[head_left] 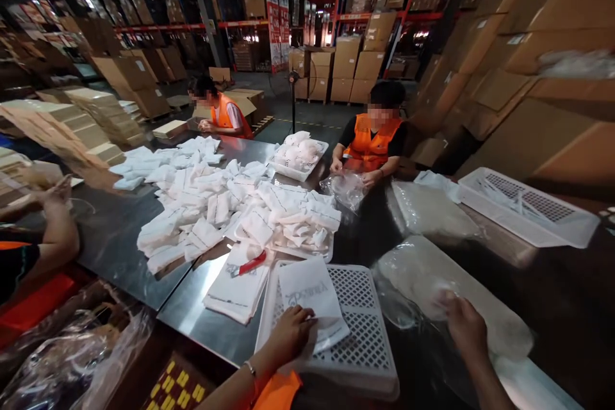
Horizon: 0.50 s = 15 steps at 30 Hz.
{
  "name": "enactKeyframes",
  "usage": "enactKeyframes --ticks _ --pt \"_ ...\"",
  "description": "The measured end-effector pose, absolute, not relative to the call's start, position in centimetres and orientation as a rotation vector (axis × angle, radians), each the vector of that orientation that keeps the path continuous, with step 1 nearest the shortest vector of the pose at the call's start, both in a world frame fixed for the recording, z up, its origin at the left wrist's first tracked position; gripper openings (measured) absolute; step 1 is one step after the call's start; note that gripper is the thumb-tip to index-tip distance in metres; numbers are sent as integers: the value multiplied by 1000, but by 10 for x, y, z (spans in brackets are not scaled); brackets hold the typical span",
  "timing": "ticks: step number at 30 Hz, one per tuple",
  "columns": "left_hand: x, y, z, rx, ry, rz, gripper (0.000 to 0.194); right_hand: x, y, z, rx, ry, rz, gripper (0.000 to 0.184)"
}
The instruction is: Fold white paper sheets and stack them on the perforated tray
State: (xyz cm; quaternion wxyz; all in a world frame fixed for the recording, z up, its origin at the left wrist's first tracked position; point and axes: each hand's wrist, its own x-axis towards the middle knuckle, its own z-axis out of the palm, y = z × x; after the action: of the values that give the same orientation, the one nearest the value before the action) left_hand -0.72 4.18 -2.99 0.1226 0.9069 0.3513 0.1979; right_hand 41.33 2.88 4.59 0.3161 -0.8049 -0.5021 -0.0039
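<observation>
My left hand (288, 332) rests with curled fingers on a white printed paper bag (312, 300) that lies on an upturned white perforated tray (358, 333). My right hand (464, 323) reaches into a clear plastic bag holding white items (446, 288) to the right, its fingers closed on the plastic. Just left of the tray lies a stack of white bags (237, 291) with a red tool (252, 262) on top.
A large heap of white folded packets (225, 205) covers the steel table (120, 243). Two people in orange vests sit across (372, 141) (223, 114); another person's arm (52, 230) is at the left. White trays (533, 205) (300, 157), cardboard boxes and racks surround.
</observation>
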Motion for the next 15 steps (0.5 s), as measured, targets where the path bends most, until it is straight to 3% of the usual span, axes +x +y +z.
enactKeyframes --ticks 5,9,11,15 --pt "-7 44 -26 2645 1010 551 37 334 27 47 -1820 -1942 -206 37" --pt "-9 40 -27 2696 1016 557 27 263 22 3 -1614 -2199 -323 26" --pt "-11 36 -28 2732 1042 607 19 248 19 -23 -1628 -2164 -456 32" --pt "-15 29 -29 2785 1141 706 11 264 29 -45 -1628 -2021 -130 36"
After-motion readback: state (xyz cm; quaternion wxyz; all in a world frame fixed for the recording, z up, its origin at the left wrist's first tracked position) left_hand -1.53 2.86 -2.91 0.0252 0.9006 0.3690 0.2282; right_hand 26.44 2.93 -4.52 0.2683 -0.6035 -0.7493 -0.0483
